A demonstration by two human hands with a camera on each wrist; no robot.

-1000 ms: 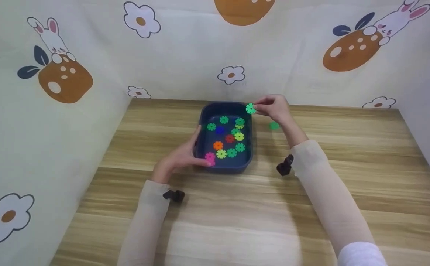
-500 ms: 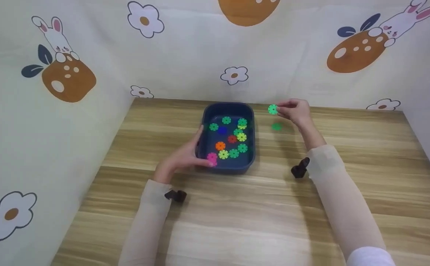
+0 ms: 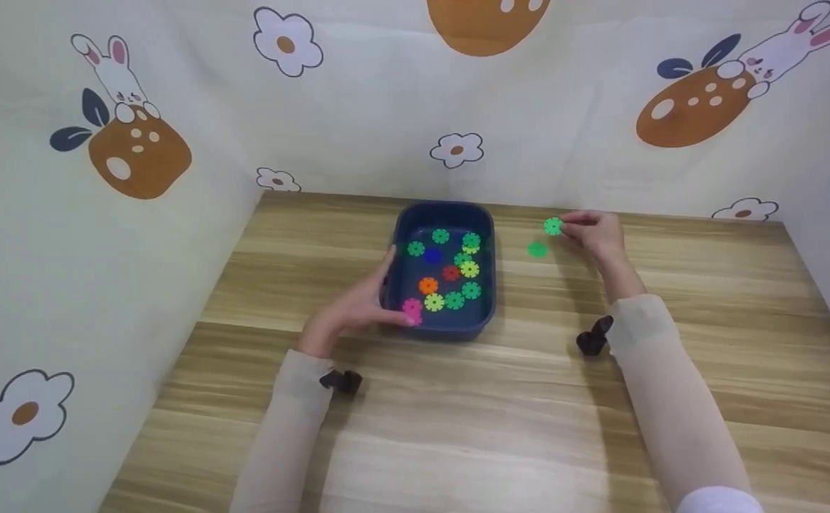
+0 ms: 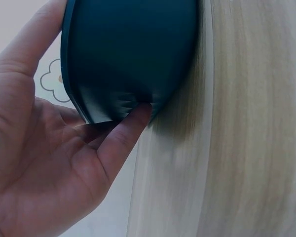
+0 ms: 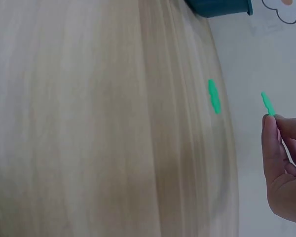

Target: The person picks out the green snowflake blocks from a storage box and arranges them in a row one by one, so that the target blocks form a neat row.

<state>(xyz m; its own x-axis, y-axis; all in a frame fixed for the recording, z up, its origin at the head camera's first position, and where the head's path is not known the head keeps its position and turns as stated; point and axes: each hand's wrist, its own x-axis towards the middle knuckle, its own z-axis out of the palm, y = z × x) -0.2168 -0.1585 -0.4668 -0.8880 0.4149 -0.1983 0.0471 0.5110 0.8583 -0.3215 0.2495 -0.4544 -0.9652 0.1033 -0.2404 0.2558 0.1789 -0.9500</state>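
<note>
In the head view my left hand (image 3: 358, 305) grips the left side of a dark blue plastic tub (image 3: 443, 333), its thumb hooked over the near rim. The left wrist view has the fingers (image 4: 129, 129) curled against the tub's outer wall (image 4: 133, 54). To the right of the tub, my right hand (image 3: 596, 235) pinches a green notched snowflake disc (image 3: 553, 226) by its edge, above the table. Thumb and fingertips hold that disc upright in the right wrist view. A second green snowflake disc (image 3: 537, 249) lies flat on the table between the tub and this hand.
Several snowflake discs lie in the tub, among them an orange disc (image 3: 428, 286), a red disc (image 3: 451, 273), a blue disc (image 3: 432, 256) and pink discs (image 3: 412, 306). A printed cloth (image 3: 528, 107) rises behind the wooden table (image 3: 415, 427).
My right hand has moved right, away from above the tub's far right corner, then lower, still pinching the green snowflake disc. The left hand keeps its hold on the tub.
</note>
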